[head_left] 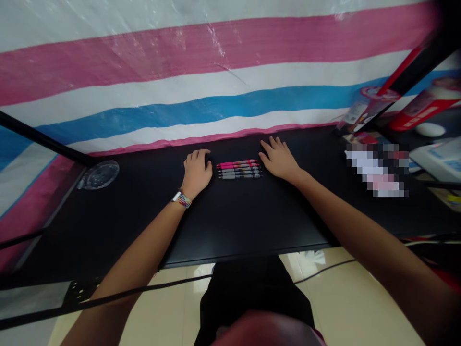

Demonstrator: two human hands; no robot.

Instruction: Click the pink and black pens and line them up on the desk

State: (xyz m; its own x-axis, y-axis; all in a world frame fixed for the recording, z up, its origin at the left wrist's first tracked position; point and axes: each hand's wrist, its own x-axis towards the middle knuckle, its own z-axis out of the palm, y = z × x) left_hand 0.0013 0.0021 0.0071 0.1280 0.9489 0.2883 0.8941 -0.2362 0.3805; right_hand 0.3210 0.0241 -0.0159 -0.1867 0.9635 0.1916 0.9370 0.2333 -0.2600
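Observation:
Several pens lie side by side in a neat stack of rows on the black desk [230, 216]. The pink pens [234, 165] are at the far side of the row, and the grey-and-clear pens [237, 173] are nearer to me. Just left of the pens, my left hand [197, 171] rests palm down on the desk, fingers apart and holding nothing. A patterned band circles that wrist. My right hand [279, 157] lies flat to the right of the pens, its fingers spread, with nothing in it.
A clear round plastic lid [101, 175] lies at the desk's left end. On the right stand a clear cup [370, 108] with a red straw, a red-and-white container [425, 108] and a white box [441, 158]. Striped sheeting [216, 72] hangs behind. A cable [173, 284] crosses below the desk.

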